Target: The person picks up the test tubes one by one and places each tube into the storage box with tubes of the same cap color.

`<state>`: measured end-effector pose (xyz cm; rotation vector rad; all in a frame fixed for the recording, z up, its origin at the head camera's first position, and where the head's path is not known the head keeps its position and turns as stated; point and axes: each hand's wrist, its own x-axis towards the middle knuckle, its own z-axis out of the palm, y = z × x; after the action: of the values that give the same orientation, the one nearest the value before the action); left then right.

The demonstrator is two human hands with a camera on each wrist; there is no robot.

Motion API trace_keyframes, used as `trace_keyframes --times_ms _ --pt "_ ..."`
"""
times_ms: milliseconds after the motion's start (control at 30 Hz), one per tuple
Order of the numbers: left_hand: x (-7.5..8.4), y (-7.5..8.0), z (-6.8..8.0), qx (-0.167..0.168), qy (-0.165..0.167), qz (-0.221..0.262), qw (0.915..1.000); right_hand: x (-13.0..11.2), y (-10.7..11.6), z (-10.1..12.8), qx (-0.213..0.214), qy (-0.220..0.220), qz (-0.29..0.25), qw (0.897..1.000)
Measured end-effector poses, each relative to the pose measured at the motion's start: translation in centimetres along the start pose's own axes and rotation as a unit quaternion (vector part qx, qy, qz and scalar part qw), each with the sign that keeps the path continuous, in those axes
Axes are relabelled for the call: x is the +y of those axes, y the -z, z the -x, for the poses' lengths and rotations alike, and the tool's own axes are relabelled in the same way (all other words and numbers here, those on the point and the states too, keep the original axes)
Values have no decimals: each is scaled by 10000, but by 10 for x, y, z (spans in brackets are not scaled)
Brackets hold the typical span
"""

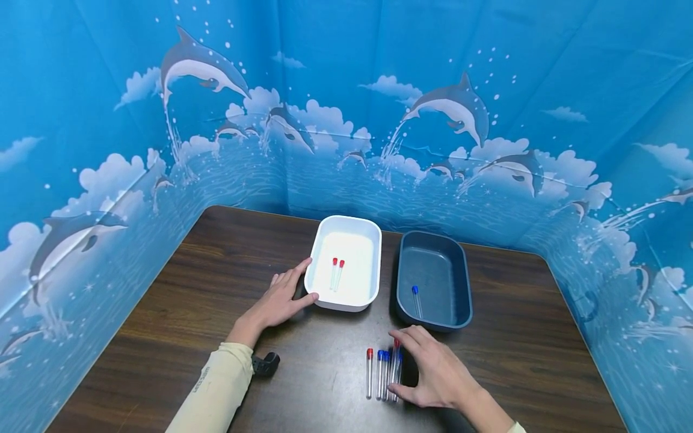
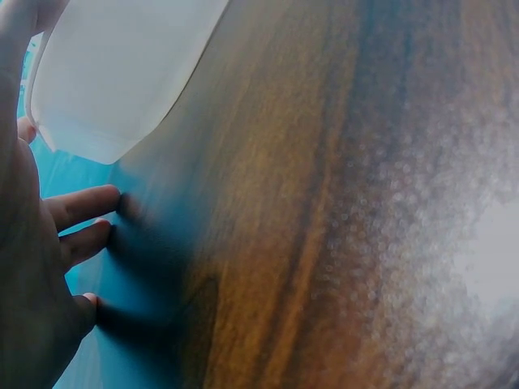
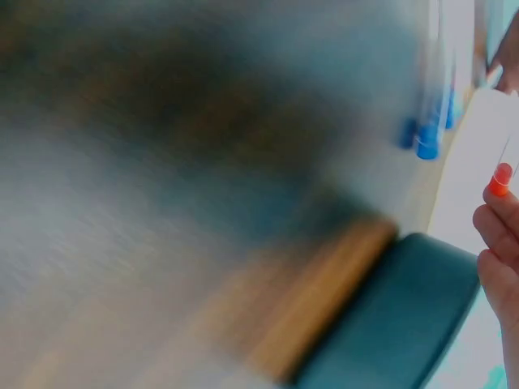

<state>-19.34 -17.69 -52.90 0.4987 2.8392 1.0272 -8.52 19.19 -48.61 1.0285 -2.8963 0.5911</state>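
Note:
My left hand (image 1: 278, 302) rests against the left side of a white tray (image 1: 346, 305), thumb at its near corner and fingers spread. Two red-capped test tubes (image 1: 337, 276) lie inside that tray. In front of the dark tray, my right hand (image 1: 435, 371) holds a red-capped test tube (image 1: 397, 344) lengthwise, a fingertip at the cap and the thumb near the clear end. A finger meets the red cap (image 3: 500, 182) in the right wrist view. Several blue-capped tubes (image 1: 383, 376) lie side by side under and beside it, with another red-capped tube (image 1: 369, 374) to their left.
A dark blue-grey tray (image 1: 462, 300) stands right of the white one, with one blue-capped tube (image 1: 416, 300) in it. Both trays are near the far edge of the brown wooden table (image 1: 216, 252). A dolphin-print curtain (image 1: 335, 90) hangs behind.

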Motion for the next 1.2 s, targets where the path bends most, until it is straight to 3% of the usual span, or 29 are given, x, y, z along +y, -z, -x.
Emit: trace_keyframes --times_ms 167,333,667,1200 --pt "1 1 1 -16 38 -17 10000 2 10 -11 471 225 256 9983" --pt "2 1 1 -10 46 -16 10000 2 20 -24 667 182 397 9968" --pt "0 3 3 38 55 -47 10000 8 36 -61 808 238 362 9958" --pt "1 0 2 63 38 -82 9999 32 43 -118 981 114 346 9945"
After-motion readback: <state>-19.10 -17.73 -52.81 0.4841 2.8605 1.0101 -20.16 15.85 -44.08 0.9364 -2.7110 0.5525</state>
